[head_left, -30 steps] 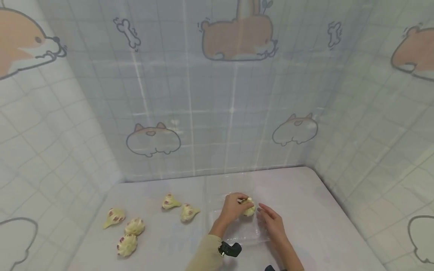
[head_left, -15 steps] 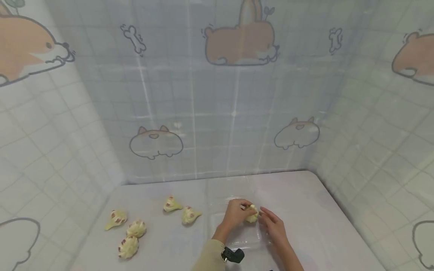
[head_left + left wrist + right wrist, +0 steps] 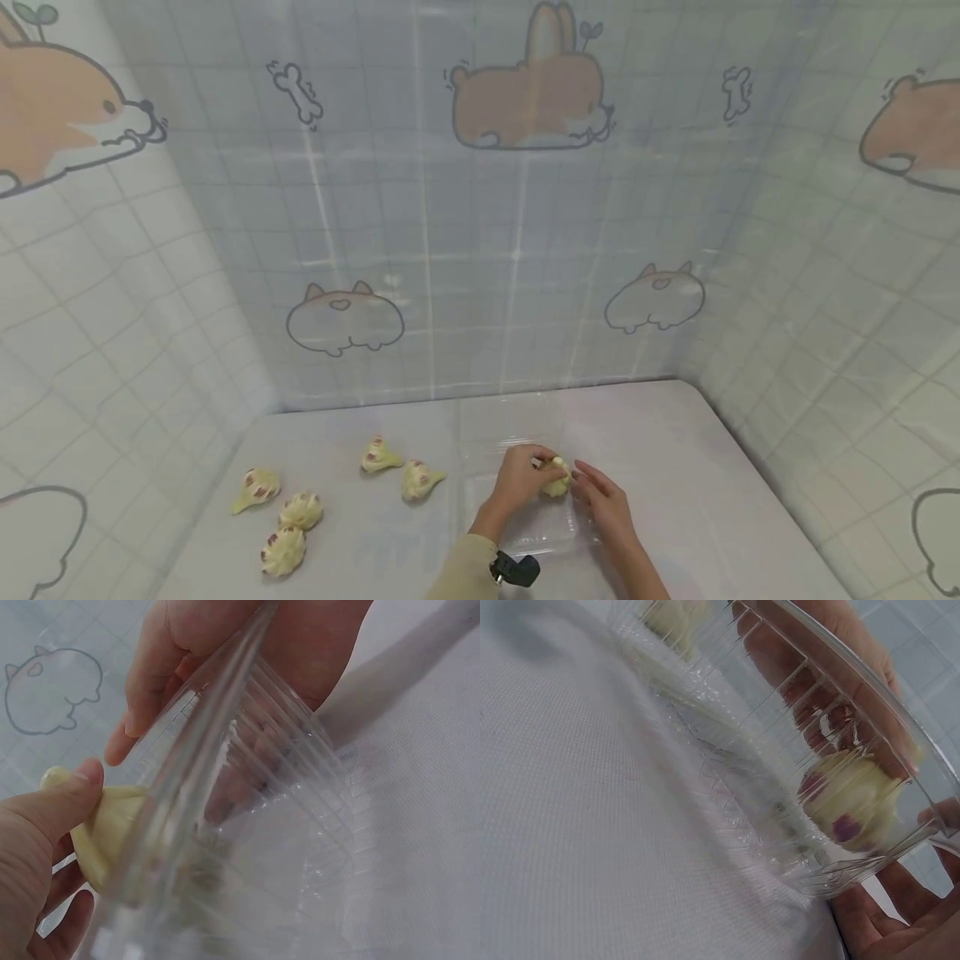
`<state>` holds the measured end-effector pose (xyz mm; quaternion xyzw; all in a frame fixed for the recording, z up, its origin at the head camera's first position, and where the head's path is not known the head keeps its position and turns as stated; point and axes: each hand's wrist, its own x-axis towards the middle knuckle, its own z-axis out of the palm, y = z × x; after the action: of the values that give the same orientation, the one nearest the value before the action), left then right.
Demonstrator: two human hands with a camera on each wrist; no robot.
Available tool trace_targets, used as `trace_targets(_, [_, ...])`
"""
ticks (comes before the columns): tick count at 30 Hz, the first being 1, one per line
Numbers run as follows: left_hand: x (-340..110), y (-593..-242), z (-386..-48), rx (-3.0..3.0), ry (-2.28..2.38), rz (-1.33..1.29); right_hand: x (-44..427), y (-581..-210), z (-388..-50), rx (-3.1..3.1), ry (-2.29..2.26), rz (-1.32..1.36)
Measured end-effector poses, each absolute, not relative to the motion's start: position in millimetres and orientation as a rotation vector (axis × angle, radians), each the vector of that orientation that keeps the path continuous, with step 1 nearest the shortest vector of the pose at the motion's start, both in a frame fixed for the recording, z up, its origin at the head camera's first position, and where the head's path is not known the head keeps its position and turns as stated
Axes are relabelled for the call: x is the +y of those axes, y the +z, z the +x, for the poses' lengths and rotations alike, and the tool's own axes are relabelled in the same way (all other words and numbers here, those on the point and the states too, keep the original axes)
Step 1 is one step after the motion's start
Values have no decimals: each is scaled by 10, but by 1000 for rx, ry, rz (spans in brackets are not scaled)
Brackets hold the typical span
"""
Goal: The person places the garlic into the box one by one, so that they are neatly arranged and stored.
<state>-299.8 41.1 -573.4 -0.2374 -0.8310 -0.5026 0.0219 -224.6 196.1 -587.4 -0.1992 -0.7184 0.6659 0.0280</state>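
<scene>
In the head view a clear plastic box (image 3: 540, 537) lies on the table. My left hand (image 3: 517, 477) reaches into it and pinches a pale garlic bulb (image 3: 557, 485) by its stem end. The right wrist view shows this bulb's purple-marked underside (image 3: 847, 817) low inside, through the clear wall. My right hand (image 3: 606, 504) is by the box's right side, fingers fairly straight, outside the wall; its fingers (image 3: 900, 900) are close to the box's corner, and whether they press on it I cannot tell. The box wall partly hides the bulb in the left wrist view.
Several other garlic bulbs lie on the table left of the box: two near the box, a nearer one (image 3: 423, 481) and one (image 3: 378, 455) behind, and more at the far left (image 3: 283, 550). A clear lid (image 3: 506, 417) extends behind the box. Patterned sheets (image 3: 480, 208) enclose the table.
The bulb in my left hand has sunk slightly lower and right in the box. The right hand has stayed by the box's side. The head view has shifted slightly.
</scene>
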Motion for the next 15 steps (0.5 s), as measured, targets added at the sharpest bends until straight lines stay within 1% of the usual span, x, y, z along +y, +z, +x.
trace_targets(15, [419,-5752,-2997,-2587,-1545,-757,1956,-5889,-2249,-2206,2075,-577])
